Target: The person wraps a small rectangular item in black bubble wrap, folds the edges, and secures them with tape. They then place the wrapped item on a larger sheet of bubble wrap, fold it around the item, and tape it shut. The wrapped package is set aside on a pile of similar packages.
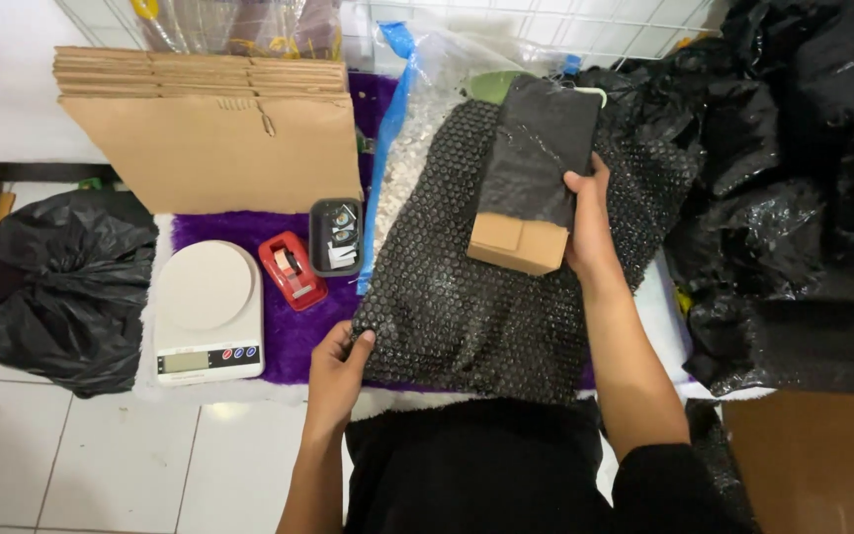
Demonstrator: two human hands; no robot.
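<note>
left hand (336, 361) pinches black bubble wrap (467, 307) corner | right hand (588, 222) grips rectangular cardboard box (518, 240) half-sleeved in glossy black plastic

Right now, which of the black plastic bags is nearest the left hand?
The knotted black bag on the floor left of the white scale is nearest the left hand; the other black bags are piled far right.

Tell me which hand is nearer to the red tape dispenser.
Left. The left hand grips the near left corner of the black bubble wrap, just right of and below the red tape dispenser. The right hand holds the small cardboard box, farther right.
</note>
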